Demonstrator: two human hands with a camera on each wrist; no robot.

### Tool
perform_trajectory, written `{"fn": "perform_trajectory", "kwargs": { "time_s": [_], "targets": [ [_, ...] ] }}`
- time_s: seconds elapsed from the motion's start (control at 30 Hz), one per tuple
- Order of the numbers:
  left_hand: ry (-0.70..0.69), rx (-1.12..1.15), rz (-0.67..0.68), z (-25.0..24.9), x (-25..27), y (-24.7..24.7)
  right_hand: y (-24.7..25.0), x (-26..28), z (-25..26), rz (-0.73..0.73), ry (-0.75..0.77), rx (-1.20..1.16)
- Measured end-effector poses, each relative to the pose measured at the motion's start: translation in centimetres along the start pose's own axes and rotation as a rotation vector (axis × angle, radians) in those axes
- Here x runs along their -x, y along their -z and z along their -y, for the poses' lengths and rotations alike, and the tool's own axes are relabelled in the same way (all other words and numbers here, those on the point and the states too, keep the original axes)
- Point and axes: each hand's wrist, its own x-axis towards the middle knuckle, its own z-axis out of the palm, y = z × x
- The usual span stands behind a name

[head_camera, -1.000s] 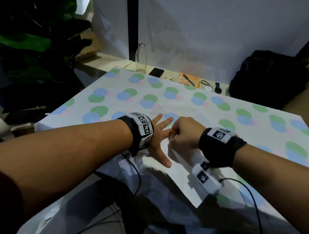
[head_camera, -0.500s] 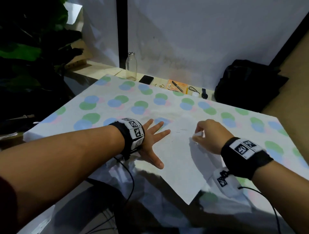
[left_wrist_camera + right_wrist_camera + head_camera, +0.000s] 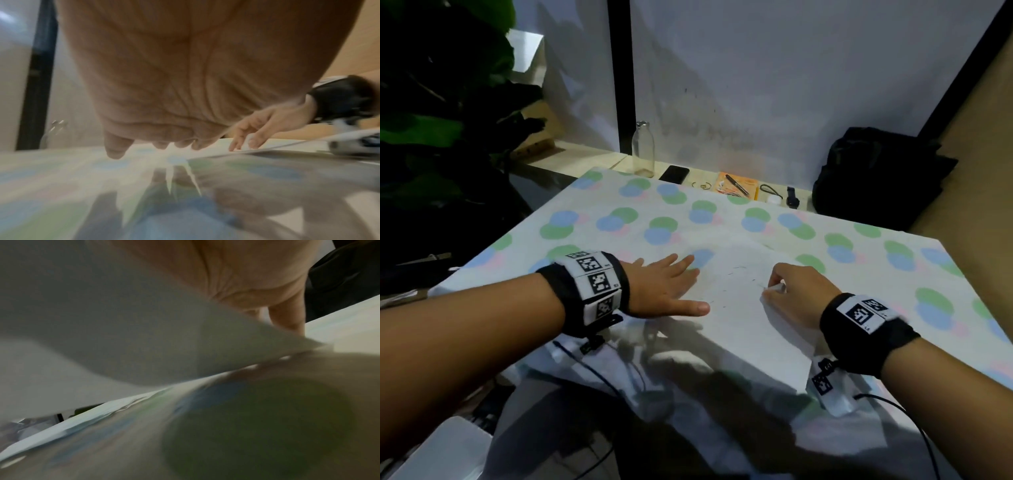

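A: Head view first. How many of what?

B: Two hands, one white paper sheet (image 3: pixel 736 335), one dotted tablecloth (image 3: pixel 619 219) underneath. Palm-down left hand (image 3: pixel 661 287), fingers straight and fanned out, thumb tip over the sheet's near corner. Fingertips on paper or on cloth, hard to say. Curled right hand (image 3: pixel 796 291) pinching a raised bit of the sheet between thumb and fingers. Rest of the paper trailing back under that wrist and across toward the left thumb.

A: And past the fingertips?

B: Well beyond both grips, along the wall: one glass bottle (image 3: pixel 643 150), one black phone (image 3: pixel 674 173), one pen (image 3: pixel 737 185) lying on one orange packet (image 3: pixel 748 181), one black watch (image 3: pixel 792 198), one black bag (image 3: pixel 876 178).

A: Left wrist view?

B: Blurry. Palm overhead, four fingertips plus one thumb pointing down at the cloth, spread, wrapped around nothing. Off to the thumb side, the right hand with fingertips on the sheet's lifted edge.

A: Right wrist view?

B: Blurrier still. Sheet bowed up right under the palm, clear of the cloth, one finger showing behind the paper's edge. Pinch itself hidden by the sheet here, so can't tell from this one. Below the grip, one big green dot (image 3: pixel 257 426) on the cloth.
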Motion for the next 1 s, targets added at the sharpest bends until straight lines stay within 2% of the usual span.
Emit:
{"fn": "perform_trajectory", "kwargs": {
  "time_s": [0.1,0.2,0.33,0.53,0.6,0.7,0.77,0.8,0.9,0.93,1.0],
  "targets": [
    [-0.016,-0.104,0.001,-1.1,2.2,-1.0,-0.2,0.1,-0.1,-0.003,0.010,0.004],
    [-0.010,-0.096,0.038,-3.4,3.3,-3.4,-0.4,-0.1,-0.4,-0.021,0.010,-0.015],
    [0.033,-0.054,0.005,-6.5,0.9,-5.4,-0.6,0.1,-0.1,-0.014,0.028,-0.018],
    [-0.185,0.142,-0.158,-11.1,-2.4,-3.7,-0.3,0.0,-0.2,-0.033,0.008,-0.034],
    [-0.120,0.116,-0.199,-10.2,-2.8,-3.3,-0.3,0.1,-0.4,-0.022,0.011,-0.028],
    [0.121,0.063,-0.189,-7.3,-3.9,-3.6,-0.4,0.1,-0.4,-0.011,0.023,-0.033],
    [0.161,0.062,-0.167,-6.9,-4.4,-4.1,-0.4,0.0,-0.3,-0.014,0.030,-0.042],
    [0.103,0.060,-0.165,-7.4,-4.3,-4.3,-0.4,-0.1,-0.3,-0.014,0.032,-0.045],
    [-0.217,0.109,-0.158,-9.9,-3.6,-4.5,-0.3,-0.2,-0.5,-0.007,0.031,-0.040],
    [-0.278,0.123,-0.160,-10.2,-3.4,-4.5,-0.3,-0.1,-0.6,-0.005,0.027,-0.040],
    [-0.253,0.086,-0.189,-9.4,-3.4,-4.3,-0.3,0.0,-0.9,0.000,0.025,-0.041]
  ]
}}
